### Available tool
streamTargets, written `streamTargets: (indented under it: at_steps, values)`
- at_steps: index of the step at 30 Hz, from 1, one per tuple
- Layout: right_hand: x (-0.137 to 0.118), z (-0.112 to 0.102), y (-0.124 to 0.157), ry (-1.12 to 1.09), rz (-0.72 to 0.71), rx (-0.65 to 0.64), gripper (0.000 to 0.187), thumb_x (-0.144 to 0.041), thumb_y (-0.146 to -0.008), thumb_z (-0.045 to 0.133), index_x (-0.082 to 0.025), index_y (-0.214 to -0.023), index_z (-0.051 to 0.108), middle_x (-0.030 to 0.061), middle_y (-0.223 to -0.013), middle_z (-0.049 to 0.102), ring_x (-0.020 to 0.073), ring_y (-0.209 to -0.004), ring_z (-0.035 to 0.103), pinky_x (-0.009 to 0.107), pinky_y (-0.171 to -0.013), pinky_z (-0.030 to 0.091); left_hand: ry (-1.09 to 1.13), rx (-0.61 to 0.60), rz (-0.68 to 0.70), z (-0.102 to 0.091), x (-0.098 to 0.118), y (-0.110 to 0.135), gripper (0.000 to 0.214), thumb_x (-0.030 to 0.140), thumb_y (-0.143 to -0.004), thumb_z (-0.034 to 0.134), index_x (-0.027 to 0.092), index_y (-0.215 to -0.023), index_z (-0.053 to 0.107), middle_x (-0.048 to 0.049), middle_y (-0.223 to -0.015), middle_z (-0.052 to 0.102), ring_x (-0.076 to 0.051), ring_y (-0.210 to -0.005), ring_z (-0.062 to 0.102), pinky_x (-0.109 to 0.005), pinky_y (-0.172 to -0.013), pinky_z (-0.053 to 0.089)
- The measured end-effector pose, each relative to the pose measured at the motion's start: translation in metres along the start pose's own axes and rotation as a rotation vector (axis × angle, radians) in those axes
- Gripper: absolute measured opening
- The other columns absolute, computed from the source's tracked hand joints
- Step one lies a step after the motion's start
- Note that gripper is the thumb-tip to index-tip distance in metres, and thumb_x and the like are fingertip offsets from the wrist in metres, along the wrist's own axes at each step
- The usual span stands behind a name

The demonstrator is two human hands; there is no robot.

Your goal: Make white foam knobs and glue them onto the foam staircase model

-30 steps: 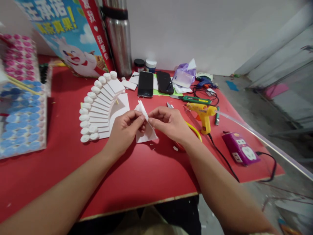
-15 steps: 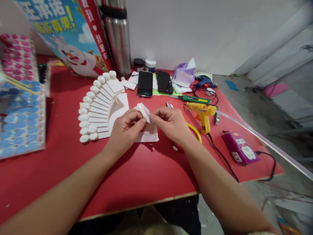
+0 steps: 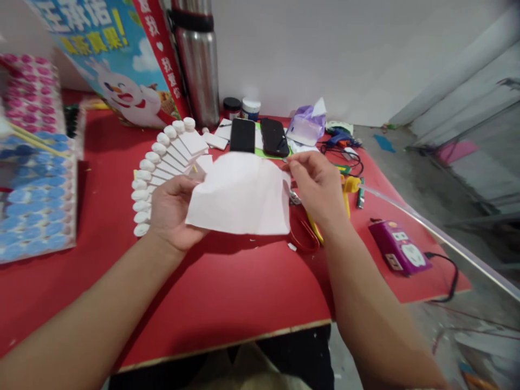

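A white sheet of paper (image 3: 244,195) is held spread out above the red table, its top edge bowed upward. My left hand (image 3: 174,208) grips the sheet's left side, the thumb on top and the fingers partly hidden behind it. At the upper right corner my right hand (image 3: 314,181) pinches the edge between thumb and fingers. Behind my left hand lies a fan of white strips with round white ends (image 3: 152,158). Below my right hand are scissors with red and yellow handles (image 3: 304,234), partly covered.
A yellow glue gun (image 3: 350,185) stands at the right, partly hidden by my hand, near a purple power box (image 3: 400,246). Two phones (image 3: 242,135) lie at the back, beside a steel flask (image 3: 199,70). Trays of blue rolls (image 3: 36,200) stand at the left.
The crumpled white paper between my fingers is now opened out into a wide sheet. My hands have moved apart, left hand leftward, right hand rightward and up.
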State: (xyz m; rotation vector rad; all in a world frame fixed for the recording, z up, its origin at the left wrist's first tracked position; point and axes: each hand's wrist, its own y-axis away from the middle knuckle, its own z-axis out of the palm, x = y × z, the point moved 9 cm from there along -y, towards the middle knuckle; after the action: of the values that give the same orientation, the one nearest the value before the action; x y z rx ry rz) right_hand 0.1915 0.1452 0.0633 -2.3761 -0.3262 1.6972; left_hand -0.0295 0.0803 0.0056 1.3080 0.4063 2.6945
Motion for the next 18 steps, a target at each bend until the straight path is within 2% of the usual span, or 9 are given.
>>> streamTargets:
  at_steps: [2, 4, 6, 7, 9, 11, 14, 18]
  values:
    - [-0.005, 0.004, 0.002, -0.113, -0.011, -0.021, 0.008, -0.021, -0.092, 0.056, -0.021, -0.086, 0.061, -0.0001, -0.078, 0.064, 0.0121, -0.069, 0.058, 0.027, -0.067, 0.046, -0.010, -0.012, -0.193, 0.002, -0.022, 0.001, 0.017, 0.022, -0.063, 0.061, 0.019, -0.078, 0.069, -0.0089, -0.073, 0.071, -0.030, -0.076, 0.071, -0.042, -0.066, 0.059]
    - [-0.006, 0.014, 0.005, -0.217, 0.019, -0.087, 0.014, -0.020, -0.093, 0.053, -0.021, -0.080, 0.058, -0.0018, -0.072, 0.058, 0.0107, -0.063, 0.054, 0.027, -0.064, 0.044, -0.011, -0.034, -0.369, 0.007, -0.043, 0.007, 0.012, 0.021, -0.062, 0.062, 0.018, -0.072, 0.067, -0.0101, -0.068, 0.069, -0.028, -0.068, 0.069, -0.042, -0.062, 0.058]
    - [-0.003, 0.028, 0.010, -0.339, 0.087, -0.197, 0.017, -0.021, -0.094, 0.053, -0.021, -0.077, 0.054, -0.0038, -0.068, 0.050, 0.0095, -0.059, 0.049, 0.026, -0.060, 0.040, -0.002, -0.062, -0.477, 0.013, -0.058, 0.015, 0.003, 0.020, -0.062, 0.064, 0.018, -0.061, 0.061, -0.0092, -0.063, 0.065, -0.023, -0.058, 0.063, -0.037, -0.058, 0.055]
    - [-0.001, 0.037, 0.015, -0.402, 0.137, -0.265, 0.018, -0.021, -0.094, 0.053, -0.021, -0.076, 0.052, -0.0045, -0.067, 0.046, 0.0090, -0.058, 0.046, 0.025, -0.058, 0.038, -0.003, -0.074, -0.497, 0.016, -0.062, 0.017, 0.008, 0.019, -0.063, 0.065, 0.018, -0.059, 0.058, -0.0078, -0.062, 0.063, -0.019, -0.055, 0.059, -0.034, -0.056, 0.053]
    - [0.003, 0.054, 0.025, -0.514, 0.250, -0.397, 0.019, -0.024, -0.094, 0.054, -0.021, -0.076, 0.050, -0.0052, -0.068, 0.042, 0.0085, -0.057, 0.042, 0.024, -0.056, 0.034, -0.046, -0.088, -0.458, 0.018, -0.064, 0.018, 0.012, 0.017, -0.068, 0.066, 0.016, -0.059, 0.058, -0.0041, -0.061, 0.058, -0.013, -0.052, 0.053, -0.027, -0.052, 0.048]
    - [0.005, 0.065, 0.034, -0.560, 0.339, -0.487, 0.019, -0.027, -0.094, 0.056, -0.020, -0.077, 0.050, -0.0054, -0.069, 0.039, 0.0084, -0.058, 0.039, 0.023, -0.055, 0.032, -0.134, -0.095, -0.328, 0.018, -0.058, 0.015, 0.011, 0.017, -0.074, 0.068, 0.016, -0.065, 0.062, -0.0009, -0.062, 0.054, -0.011, -0.052, 0.049, -0.022, -0.050, 0.043]
    - [0.006, 0.074, 0.043, -0.542, 0.403, -0.554, 0.022, -0.030, -0.094, 0.057, -0.020, -0.076, 0.049, -0.0060, -0.068, 0.035, 0.0082, -0.058, 0.035, 0.023, -0.054, 0.029, -0.253, -0.110, -0.159, 0.020, -0.048, 0.012, 0.012, 0.022, -0.080, 0.069, 0.018, -0.070, 0.062, 0.0008, -0.062, 0.053, -0.011, -0.054, 0.049, -0.021, -0.049, 0.041]
    - [0.004, 0.081, 0.049, -0.503, 0.412, -0.611, 0.023, -0.030, -0.095, 0.056, -0.020, -0.077, 0.048, -0.0070, -0.067, 0.035, 0.0070, -0.055, 0.032, 0.022, -0.052, 0.027, -0.366, -0.145, -0.090, 0.024, -0.047, 0.012, 0.013, 0.027, -0.083, 0.067, 0.019, -0.074, 0.061, 0.0029, -0.061, 0.052, -0.009, -0.051, 0.046, -0.020, -0.049, 0.036]
